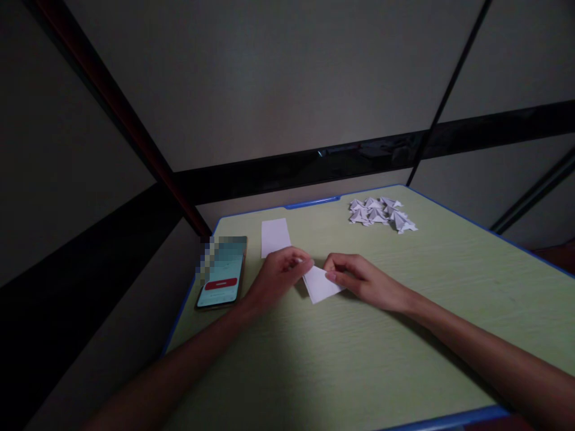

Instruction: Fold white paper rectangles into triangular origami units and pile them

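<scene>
A small white sheet of paper (321,285) lies on the pale green desk (350,353), partly folded. My left hand (279,272) pinches its upper left edge with curled fingers. My right hand (354,276) presses down on its right side with fingers bent over it. Both forearms reach in from the bottom of the view.
A stack of white paper slips (274,236) lies just behind my left hand. A lit phone (222,272) rests near the desk's left edge. Several folded white paper figures (381,213) sit clustered at the far right corner. The desk has a blue rim (309,203); a dark rail runs behind.
</scene>
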Tool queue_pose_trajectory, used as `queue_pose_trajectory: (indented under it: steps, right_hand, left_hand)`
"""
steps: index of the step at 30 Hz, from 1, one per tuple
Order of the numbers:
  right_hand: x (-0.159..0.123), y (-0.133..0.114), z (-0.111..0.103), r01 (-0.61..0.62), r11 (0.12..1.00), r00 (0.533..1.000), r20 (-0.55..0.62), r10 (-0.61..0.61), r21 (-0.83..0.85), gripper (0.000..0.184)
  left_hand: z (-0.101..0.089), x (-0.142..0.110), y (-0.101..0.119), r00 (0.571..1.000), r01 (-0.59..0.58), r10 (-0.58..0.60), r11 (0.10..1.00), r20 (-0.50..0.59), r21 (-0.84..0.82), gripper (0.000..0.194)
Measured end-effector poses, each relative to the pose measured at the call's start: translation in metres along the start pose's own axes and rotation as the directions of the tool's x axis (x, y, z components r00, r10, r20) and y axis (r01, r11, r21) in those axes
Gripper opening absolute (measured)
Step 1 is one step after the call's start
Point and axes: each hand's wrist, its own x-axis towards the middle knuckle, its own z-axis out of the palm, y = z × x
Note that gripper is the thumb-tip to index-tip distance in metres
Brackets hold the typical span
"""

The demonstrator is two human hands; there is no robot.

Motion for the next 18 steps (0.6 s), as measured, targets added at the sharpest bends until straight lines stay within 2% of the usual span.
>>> queue_pose_trajectory:
  steps: [3, 7, 9, 11, 13, 15, 18]
  right_hand:
    - [0.0, -0.001, -0.001, -0.001, 0.999, 0.999, 0.032, 0.0, 0.037, 0.018]
    - [0.003, 0.006, -0.004, -0.049, 0.972, 0.998, 0.052, 0.038, 0.229, 0.023]
    - [0.005, 0.01, -0.005, -0.054, 0.947, 0.998, -0.019, 0.063, 0.315, 0.024]
    - [0.007, 0.012, -0.005, -0.032, 0.917, 0.988, -0.125, 0.088, 0.397, 0.026]
    - [0.007, 0.012, -0.005, -0.007, 0.895, 0.978, -0.183, 0.098, 0.445, 0.028]
    - [0.005, 0.009, -0.005, -0.009, 0.901, 0.982, -0.165, 0.09, 0.433, 0.029]
    - [0.003, 0.004, -0.002, -0.05, 0.928, 0.993, -0.082, 0.086, 0.369, 0.03]
  left_hand:
    - [0.0, 0.001, -0.003, 0.985, 0.131, -0.115, 0.984, 0.13, -0.124, 0.021]
    - [0.0, 0.0, -0.007, 0.976, 0.217, -0.204, 0.879, 0.076, -0.425, 0.014]
    - [-0.001, -0.001, -0.008, 0.967, 0.243, -0.246, 0.816, 0.065, -0.524, 0.011]
    - [-0.001, -0.001, -0.008, 0.962, 0.27, -0.243, 0.821, 0.121, -0.502, 0.012]
    - [0.0, -0.003, -0.006, 0.952, 0.287, -0.215, 0.876, 0.22, -0.387, 0.016]
    - [0.002, -0.006, -0.003, 0.938, 0.28, -0.204, 0.923, 0.282, -0.263, 0.02]
    - [0.006, -0.01, 0.001, 0.936, 0.228, -0.183, 0.966, 0.299, -0.122, 0.025]
